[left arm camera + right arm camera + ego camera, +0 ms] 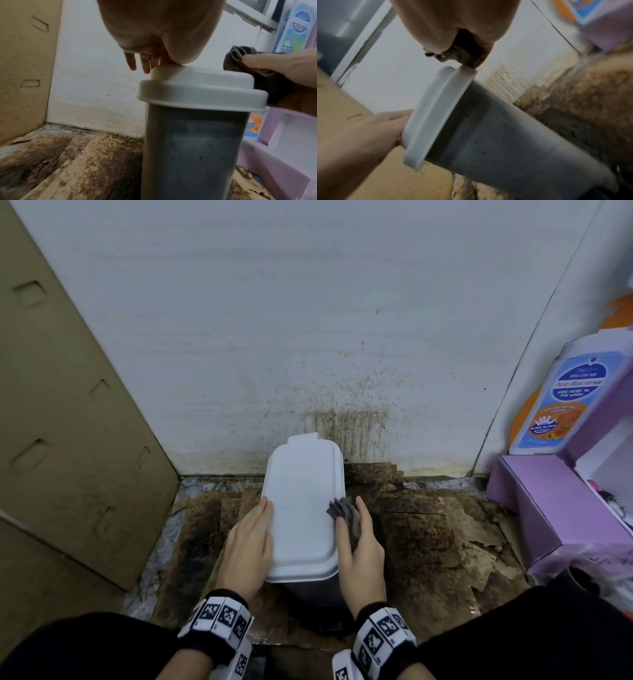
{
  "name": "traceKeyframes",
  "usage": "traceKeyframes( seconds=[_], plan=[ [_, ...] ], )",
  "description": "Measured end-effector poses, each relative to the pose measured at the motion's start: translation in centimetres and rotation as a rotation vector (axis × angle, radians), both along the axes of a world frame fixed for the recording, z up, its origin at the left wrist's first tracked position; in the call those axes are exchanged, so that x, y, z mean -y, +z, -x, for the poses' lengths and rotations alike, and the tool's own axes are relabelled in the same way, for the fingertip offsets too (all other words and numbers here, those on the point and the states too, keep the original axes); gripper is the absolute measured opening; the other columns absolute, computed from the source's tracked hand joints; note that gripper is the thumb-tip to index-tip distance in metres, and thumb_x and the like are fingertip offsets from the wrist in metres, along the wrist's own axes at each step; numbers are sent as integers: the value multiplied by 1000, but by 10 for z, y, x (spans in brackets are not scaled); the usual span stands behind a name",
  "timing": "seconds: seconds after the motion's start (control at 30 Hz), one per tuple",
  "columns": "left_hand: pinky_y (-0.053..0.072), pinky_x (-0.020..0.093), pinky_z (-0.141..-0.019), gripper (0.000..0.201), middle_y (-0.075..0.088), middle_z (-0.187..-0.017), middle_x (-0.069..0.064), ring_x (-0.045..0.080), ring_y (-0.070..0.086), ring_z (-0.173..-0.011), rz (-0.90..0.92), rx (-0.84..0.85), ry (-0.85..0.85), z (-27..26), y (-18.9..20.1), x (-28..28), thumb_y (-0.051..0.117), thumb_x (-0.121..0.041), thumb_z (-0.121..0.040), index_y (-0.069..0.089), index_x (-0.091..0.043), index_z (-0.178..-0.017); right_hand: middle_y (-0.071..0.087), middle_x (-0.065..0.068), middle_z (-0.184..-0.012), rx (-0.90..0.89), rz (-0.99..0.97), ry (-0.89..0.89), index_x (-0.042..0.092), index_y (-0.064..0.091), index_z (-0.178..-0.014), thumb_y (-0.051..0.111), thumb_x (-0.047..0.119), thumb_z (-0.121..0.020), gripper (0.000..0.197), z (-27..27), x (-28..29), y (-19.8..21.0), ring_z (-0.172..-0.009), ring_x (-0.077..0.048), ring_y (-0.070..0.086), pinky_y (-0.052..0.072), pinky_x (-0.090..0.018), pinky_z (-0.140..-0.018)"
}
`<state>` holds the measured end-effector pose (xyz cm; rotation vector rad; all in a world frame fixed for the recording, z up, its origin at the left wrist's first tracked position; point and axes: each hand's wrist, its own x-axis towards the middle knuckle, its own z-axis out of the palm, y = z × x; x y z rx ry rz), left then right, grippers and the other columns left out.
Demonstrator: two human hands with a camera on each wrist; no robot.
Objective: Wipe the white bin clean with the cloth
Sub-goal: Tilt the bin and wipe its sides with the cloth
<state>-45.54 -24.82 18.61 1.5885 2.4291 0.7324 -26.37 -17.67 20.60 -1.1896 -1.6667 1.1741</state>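
White bin point(301, 508) on the dirty floor point(428, 529), just in front of the stained wall point(342, 337), lid shut. Left hand point(248, 546) flat against the left edge of the lid, fingers straight, steadying the bin. Right hand point(359, 546) at the right edge of the lid, thumb and fingers pinching a bunched grey cloth point(342, 510) that touches the lid there. Top of the lid white and free of marks in the head view, so maybe wiped already, or never dirty; hard to tell. Small brown spots on the grey side of the bin below the lid, plain in both wrist views. So, most likely, not far along: lid rim in hand now, sides yet to be wiped. Brown box point(68, 422) left of the bin, purple box point(555, 508) and soap bottle point(551, 392) right of it.
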Motion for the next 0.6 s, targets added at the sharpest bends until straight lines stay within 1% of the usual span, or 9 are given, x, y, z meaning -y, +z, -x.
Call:
traceKeyframes(
  seconds=[0.03,0.1,0.13,0.23,0.3,0.4,0.47,0.53,0.6],
  plan=[
    [22,32,-124,52,32,-164,0,13,29,-150,-12,25,17,2,1,1,44,-11,-103,39,-12,-155,53,21,-136,-66,41,-11,38,30,-152,45,45,-101,54,1,0,2,-123,9,50,44,-23,-105],
    [23,35,-125,48,34,-163,-2,11,30,-150,-27,74,55,2,3,1,42,-19,-106,43,-13,-153,55,32,-123,-143,76,-37,39,39,-146,46,40,-102,44,3,0,4,-111,20,51,46,-11,-94],
    [22,35,-125,48,34,-163,-4,10,29,-150,-24,96,72,1,4,0,41,-24,-106,42,-15,-154,57,33,-119,-173,86,-49,40,44,-141,47,38,-102,39,5,0,4,-108,22,52,46,-8,-89],
    [17,32,-125,53,29,-165,-7,9,25,-151,12,115,102,-1,6,0,37,-36,-107,36,-18,-157,63,28,-115,-243,118,-88,38,54,-129,48,34,-103,27,10,2,3,-105,19,56,44,-3,-83],
    [16,32,-125,57,27,-165,-8,10,23,-151,30,115,119,-2,7,0,37,-42,-106,33,-19,-158,66,25,-112,-304,149,-125,37,57,-124,48,35,-102,24,12,1,-2,-105,14,59,46,-8,-86],
    [17,33,-124,57,28,-165,-7,11,25,-151,40,92,134,-6,11,-3,40,-40,-105,33,-20,-158,68,19,-114,-383,212,-217,35,60,-122,50,40,-100,24,15,-4,-9,-109,0,63,50,-26,-94],
    [18,33,-124,56,29,-165,-8,10,25,-150,40,89,151,-7,13,-4,41,-38,-105,34,-20,-157,69,12,-116,-441,276,-273,31,60,-123,50,40,-100,27,19,-6,-15,-110,-8,64,50,-35,-97],
    [16,32,-125,57,26,-166,-10,8,23,-151,47,104,167,-8,14,-4,39,-41,-105,31,-22,-158,68,12,-118,-462,311,-305,29,60,-126,50,41,-101,30,20,-8,-17,-112,-10,63,49,-38,-101],
    [15,31,-125,60,24,-166,-10,9,20,-152,60,95,164,-10,15,-5,38,-46,-105,29,-22,-159,66,15,-116,-459,292,-314,29,59,-125,49,39,-101,28,19,-10,-18,-112,-9,62,48,-37,-101]
  ],
)
